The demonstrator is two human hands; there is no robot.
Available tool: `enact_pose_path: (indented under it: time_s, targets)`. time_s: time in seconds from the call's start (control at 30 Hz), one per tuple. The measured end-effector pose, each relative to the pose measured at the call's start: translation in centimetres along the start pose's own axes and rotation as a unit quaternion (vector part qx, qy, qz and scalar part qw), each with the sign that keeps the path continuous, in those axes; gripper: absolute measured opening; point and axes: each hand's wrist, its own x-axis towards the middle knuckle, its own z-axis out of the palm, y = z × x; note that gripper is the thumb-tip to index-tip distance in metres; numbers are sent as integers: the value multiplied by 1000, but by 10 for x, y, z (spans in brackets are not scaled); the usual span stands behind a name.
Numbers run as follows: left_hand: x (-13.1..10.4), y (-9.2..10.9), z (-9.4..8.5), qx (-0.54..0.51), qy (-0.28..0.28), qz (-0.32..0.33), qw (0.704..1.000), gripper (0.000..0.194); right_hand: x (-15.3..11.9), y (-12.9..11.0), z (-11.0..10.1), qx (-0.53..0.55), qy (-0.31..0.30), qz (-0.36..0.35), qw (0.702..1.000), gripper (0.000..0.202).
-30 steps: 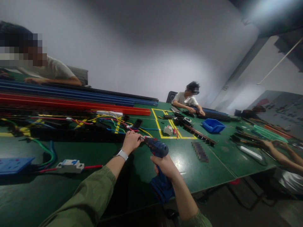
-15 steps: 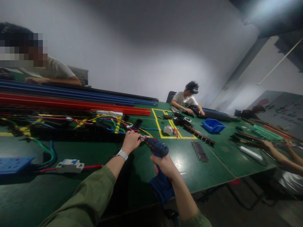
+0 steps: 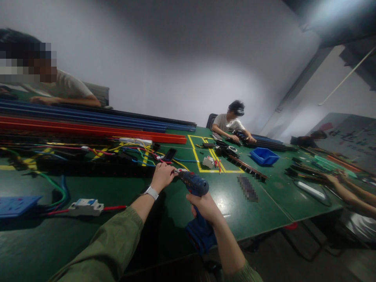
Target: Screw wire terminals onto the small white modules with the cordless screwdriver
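Note:
My right hand (image 3: pixel 208 206) is wrapped round the grip of a blue cordless drill (image 3: pixel 194 182), its nose pointing left. Just ahead of the drill's tip, my left hand (image 3: pixel 162 175) has its fingers pinched together at the right end of a long black channel (image 3: pixel 96 169). Whatever lies between those fingers is too small and covered to make out. Yellow, green, red and blue wires (image 3: pixel 138 147) run along the channel. A dark rectangular part (image 3: pixel 170 154) lies just beyond the left hand.
A grey circuit breaker (image 3: pixel 86 206) with red wire and a blue socket strip (image 3: pixel 19 205) lie at left. Orange (image 3: pixel 141 135) and blue channels (image 3: pixel 117 122) run behind. A blue bin (image 3: pixel 264 156), another breaker (image 3: pixel 209 161) and several co-workers are farther off.

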Motion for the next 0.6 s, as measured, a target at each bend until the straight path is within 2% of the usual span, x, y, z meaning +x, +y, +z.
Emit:
enact_pose_path:
  time_s: [0.2,0.6]
  targets:
    - [0,0,0,1,3,1,1000,27,0,-1,1,-8,11,17,1000,34]
    - [-1,0,-2,-4,6,7,1000,24,-1,1,0,-5,10,-7,1000,29]
